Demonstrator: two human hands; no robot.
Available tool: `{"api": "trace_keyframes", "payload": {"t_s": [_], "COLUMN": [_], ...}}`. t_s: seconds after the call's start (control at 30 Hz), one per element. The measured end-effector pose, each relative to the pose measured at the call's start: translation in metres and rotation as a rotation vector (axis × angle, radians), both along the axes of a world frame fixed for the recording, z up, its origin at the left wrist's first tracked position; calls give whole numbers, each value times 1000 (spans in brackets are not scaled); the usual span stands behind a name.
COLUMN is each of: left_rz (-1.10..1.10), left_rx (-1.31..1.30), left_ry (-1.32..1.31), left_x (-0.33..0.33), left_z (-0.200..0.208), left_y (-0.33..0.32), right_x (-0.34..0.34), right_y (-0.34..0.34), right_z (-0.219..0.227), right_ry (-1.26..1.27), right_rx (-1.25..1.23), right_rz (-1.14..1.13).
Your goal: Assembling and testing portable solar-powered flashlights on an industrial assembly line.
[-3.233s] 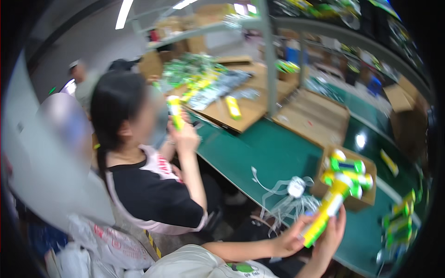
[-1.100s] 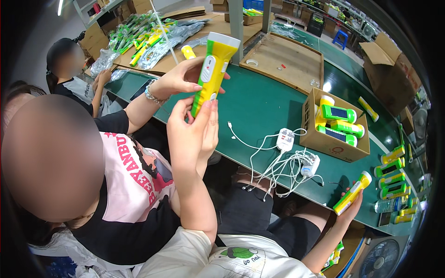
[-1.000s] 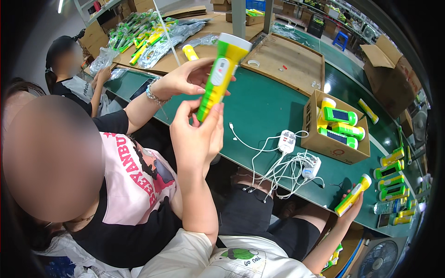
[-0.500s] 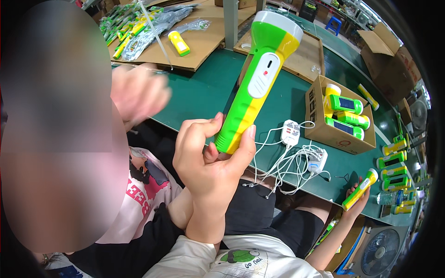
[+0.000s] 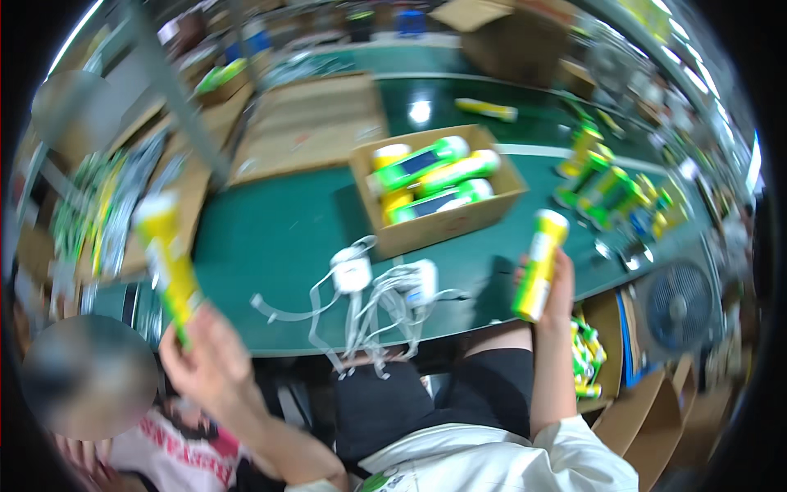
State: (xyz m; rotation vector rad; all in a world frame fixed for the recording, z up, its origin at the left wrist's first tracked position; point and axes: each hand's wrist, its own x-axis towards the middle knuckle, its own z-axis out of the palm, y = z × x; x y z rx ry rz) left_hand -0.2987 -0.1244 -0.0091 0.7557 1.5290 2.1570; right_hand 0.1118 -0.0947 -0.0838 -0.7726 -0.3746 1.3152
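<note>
My left hand (image 5: 211, 361) is closed round the narrow end of a green and yellow flashlight (image 5: 166, 258), held up at the left with its wide white head upward; motion blurs it. On the right, my right hand (image 5: 560, 287) grips a second yellow and green flashlight (image 5: 543, 261) with a white head, tilted above the table edge. Between them stands an open cardboard box (image 5: 443, 228) holding several flashlights (image 5: 434, 168), some with dark panels. White chargers (image 5: 351, 271) with tangled white cables lie on the green table in front of the box.
Several flashlights (image 5: 602, 189) stand and lie at the right of the green table (image 5: 270, 221). A fan (image 5: 679, 302) and a box of flashlights (image 5: 586, 361) are at the lower right. A co-worker (image 5: 176, 443) sits at the lower left, near wrapped pieces on cardboard (image 5: 180, 184).
The view has turned to the right. My left hand has carried its flashlight away from close in front of me to the left. The right hand still holds its flashlight.
</note>
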Motion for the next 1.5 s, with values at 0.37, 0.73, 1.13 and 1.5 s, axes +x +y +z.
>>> {"api": "trace_keyframes", "payload": {"t_s": [0.37,0.73,1.13,1.5], "left_rz": [-412,-1329,-1401,-877], "left_rx": [322,18,-93,364], "left_ry": [559,536,447,578], "left_x": [146,231,247,250], "left_z": [-53,-131,-133,-19], "left_y": [-27,-61,-72,-44], "right_x": [37,89,108,-15], "right_y": [42,48,40,-19], "right_z": [106,126,137,109], "right_ry": [358,560,597,178], "right_rx": [158,242,261,503], "right_rz": [90,312,319,3]}}
